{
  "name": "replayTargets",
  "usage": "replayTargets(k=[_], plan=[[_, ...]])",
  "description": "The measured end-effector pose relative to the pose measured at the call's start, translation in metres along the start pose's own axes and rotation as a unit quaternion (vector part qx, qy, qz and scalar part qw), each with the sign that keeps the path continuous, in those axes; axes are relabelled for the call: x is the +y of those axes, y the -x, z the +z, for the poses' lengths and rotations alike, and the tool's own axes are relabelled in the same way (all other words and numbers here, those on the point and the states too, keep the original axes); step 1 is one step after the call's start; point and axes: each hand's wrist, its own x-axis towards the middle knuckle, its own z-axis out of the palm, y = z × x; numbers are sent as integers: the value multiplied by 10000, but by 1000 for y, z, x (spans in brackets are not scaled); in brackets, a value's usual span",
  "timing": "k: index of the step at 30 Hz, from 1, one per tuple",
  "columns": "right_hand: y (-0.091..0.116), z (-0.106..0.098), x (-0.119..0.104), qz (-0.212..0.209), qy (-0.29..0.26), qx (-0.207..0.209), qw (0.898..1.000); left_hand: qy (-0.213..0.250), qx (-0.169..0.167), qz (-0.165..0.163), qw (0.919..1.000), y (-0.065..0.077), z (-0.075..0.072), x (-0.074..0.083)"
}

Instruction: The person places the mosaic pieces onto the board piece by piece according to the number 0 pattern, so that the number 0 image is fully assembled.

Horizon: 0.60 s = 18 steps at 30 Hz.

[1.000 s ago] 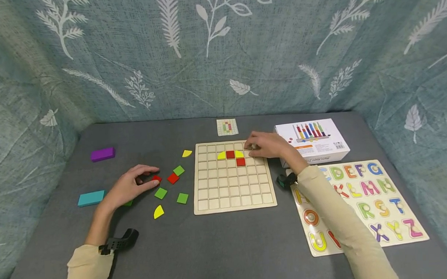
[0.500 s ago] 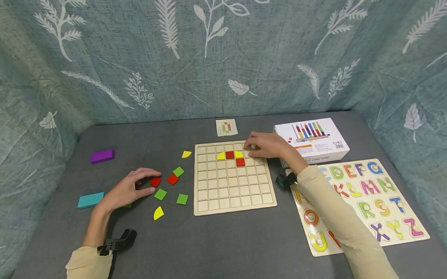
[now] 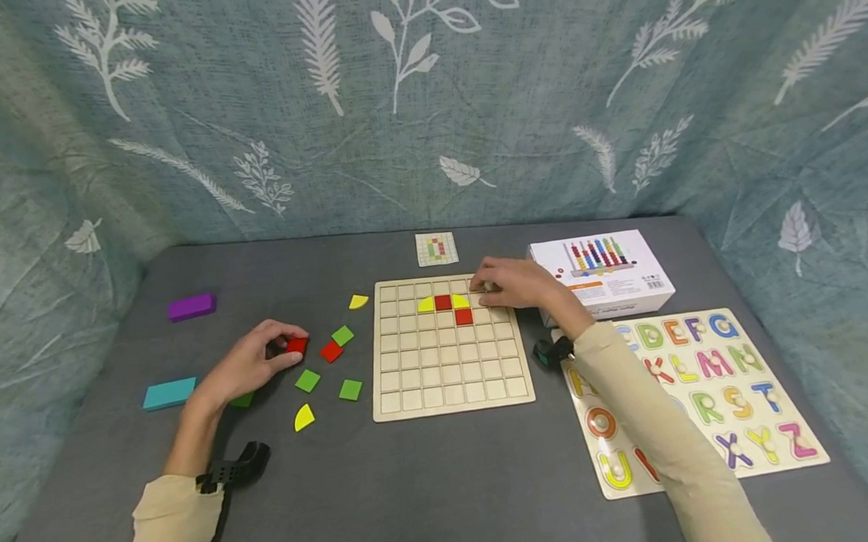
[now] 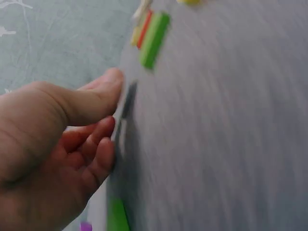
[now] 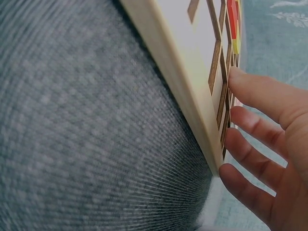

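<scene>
In the head view my left hand (image 3: 246, 361) pinches a red square tile (image 3: 297, 345) between thumb and fingers, low over the table. The left wrist view shows the thumb (image 4: 96, 98) and bent fingers, with the tile hidden behind them. My right hand (image 3: 518, 282) rests with relaxed fingers on the upper right corner of a wooden grid board (image 3: 440, 358). Set in the board's grid are two yellow quarter-circle tiles (image 3: 426, 305) and two red squares (image 3: 443, 302). Right of the left hand lie another red square (image 3: 331, 352), several green squares (image 3: 350, 389) and two yellow quarter circles (image 3: 304, 417).
A small pattern card (image 3: 436, 249) lies behind the board. To the right are a white abacus box (image 3: 599, 273) and an alphabet puzzle board (image 3: 704, 405), partly under the right sleeve. A purple block (image 3: 192, 307) and a teal block (image 3: 169, 394) lie at the left.
The left hand's thumb and fingers spread around the red tile, then close on it, and it moves slightly. The right hand stays on the board's corner. The head view shifts a little.
</scene>
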Motion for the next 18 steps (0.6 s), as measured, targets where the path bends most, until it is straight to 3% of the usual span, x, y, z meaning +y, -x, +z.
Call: replayTargets(k=[5,11,13,18], plan=[[1,-3,0,-31,26,-24,10000,294,-9,-125,9995,-25,12,42],[3,-5,0,-48,35,51,10000,724,-531,367,9953,-67,52,101],[2,-4,0,-64,-9,46,10000,740,-661,561,9935,-78,67,115],[-1,-4,-1,-14,-11,-29,10000,506,-902,611,9928,-97,96,139]])
